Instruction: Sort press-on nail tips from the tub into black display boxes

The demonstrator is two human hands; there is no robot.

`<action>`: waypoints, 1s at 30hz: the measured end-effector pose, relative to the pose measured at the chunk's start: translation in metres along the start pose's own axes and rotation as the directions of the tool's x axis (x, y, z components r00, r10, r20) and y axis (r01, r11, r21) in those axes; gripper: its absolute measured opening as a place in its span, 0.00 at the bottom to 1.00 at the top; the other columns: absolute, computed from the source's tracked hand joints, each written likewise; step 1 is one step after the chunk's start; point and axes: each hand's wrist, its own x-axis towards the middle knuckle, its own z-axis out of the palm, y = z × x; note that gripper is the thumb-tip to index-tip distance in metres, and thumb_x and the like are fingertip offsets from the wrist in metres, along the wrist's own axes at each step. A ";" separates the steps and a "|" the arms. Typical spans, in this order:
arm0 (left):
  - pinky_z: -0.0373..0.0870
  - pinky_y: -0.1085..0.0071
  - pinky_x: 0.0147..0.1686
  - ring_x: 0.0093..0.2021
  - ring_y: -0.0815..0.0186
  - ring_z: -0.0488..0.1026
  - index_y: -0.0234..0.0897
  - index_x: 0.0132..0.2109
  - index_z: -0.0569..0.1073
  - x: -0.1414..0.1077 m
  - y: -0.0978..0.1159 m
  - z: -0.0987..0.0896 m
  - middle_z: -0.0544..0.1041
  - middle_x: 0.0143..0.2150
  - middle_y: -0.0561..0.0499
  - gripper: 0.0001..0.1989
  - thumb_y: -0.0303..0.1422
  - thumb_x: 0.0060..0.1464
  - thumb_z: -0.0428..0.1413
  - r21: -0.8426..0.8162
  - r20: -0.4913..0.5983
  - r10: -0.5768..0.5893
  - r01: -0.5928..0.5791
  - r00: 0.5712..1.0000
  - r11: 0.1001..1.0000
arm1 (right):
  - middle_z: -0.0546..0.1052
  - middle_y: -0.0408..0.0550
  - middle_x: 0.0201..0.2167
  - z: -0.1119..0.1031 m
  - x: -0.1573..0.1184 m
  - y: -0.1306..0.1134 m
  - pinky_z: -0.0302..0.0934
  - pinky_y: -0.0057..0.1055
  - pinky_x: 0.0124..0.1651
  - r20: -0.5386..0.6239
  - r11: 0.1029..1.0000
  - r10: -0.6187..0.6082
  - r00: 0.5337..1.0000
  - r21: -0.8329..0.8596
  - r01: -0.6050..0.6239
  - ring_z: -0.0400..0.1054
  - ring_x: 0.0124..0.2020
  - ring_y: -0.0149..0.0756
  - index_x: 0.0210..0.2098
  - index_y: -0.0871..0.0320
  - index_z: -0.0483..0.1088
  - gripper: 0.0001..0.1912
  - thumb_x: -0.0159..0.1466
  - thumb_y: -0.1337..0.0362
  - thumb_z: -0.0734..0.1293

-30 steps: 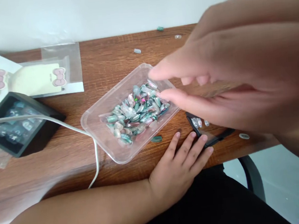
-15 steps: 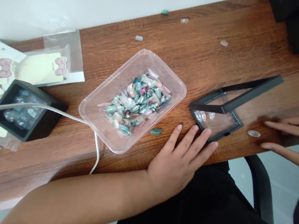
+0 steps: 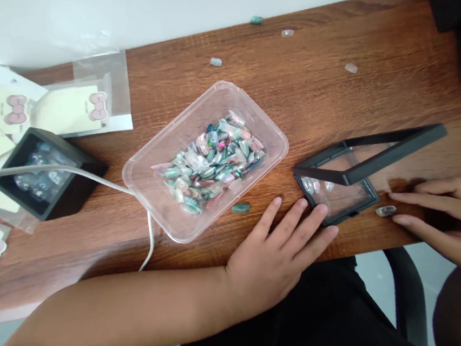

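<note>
My left hand lies flat on the desk with its fingers spread, fingertips at the near left corner of a black hinged display frame. The frame stands open, its upper half tilted up, and a few clear press-on nails lie on the transparent film inside. To the right, my right hand has thumb and forefinger apart, just beside a single clear press-on nail on the wood. A clear plastic tub holds a heap of green, pink and clear press-on nails.
A green nail lies beside the tub; several loose nails are scattered toward the wall. At left are a black box, a white cable and bagged cream cards. A black object stands at far right.
My right hand has moved left, its fingertips now closer to the single clear nail, which sits at a slightly different angle. My left hand stays resting at the frame. The view has shifted slightly.
</note>
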 end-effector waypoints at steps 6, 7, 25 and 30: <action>0.45 0.47 0.74 0.75 0.51 0.54 0.40 0.76 0.52 0.000 0.000 0.000 0.55 0.79 0.48 0.36 0.39 0.65 0.53 0.015 0.006 -0.002 0.002 1.000 1.000 | 0.79 0.45 0.36 0.005 0.004 -0.006 0.65 0.42 0.35 -0.043 0.999 -0.031 0.999 -0.014 0.031 0.74 0.34 0.43 0.64 0.37 0.71 0.36 0.59 0.64 0.79; 0.45 0.47 0.74 0.75 0.51 0.54 0.40 0.76 0.52 0.000 0.000 0.000 0.54 0.79 0.48 0.36 0.39 0.65 0.53 0.015 0.011 -0.002 0.002 1.000 1.000 | 0.79 0.44 0.35 0.006 0.004 -0.006 0.65 0.42 0.35 -0.061 0.999 -0.032 0.998 -0.001 0.032 0.74 0.33 0.43 0.62 0.36 0.72 0.35 0.58 0.66 0.79; 0.45 0.46 0.73 0.74 0.51 0.56 0.40 0.76 0.54 0.001 -0.001 -0.001 0.57 0.78 0.48 0.35 0.38 0.65 0.51 0.026 -0.002 0.001 -0.001 1.000 1.000 | 0.81 0.43 0.32 0.010 0.015 -0.011 0.64 0.40 0.35 -0.026 0.996 -0.045 0.999 0.071 0.047 0.76 0.32 0.40 0.42 0.50 0.80 0.12 0.59 0.69 0.77; 0.45 0.46 0.73 0.75 0.51 0.55 0.40 0.76 0.54 0.000 -0.001 -0.001 0.56 0.78 0.48 0.36 0.39 0.65 0.53 0.031 0.011 0.001 -0.001 1.000 1.000 | 0.81 0.40 0.29 0.010 0.026 -0.015 0.65 0.41 0.35 0.011 0.990 -0.072 0.997 0.126 0.070 0.76 0.28 0.38 0.37 0.49 0.79 0.08 0.61 0.68 0.76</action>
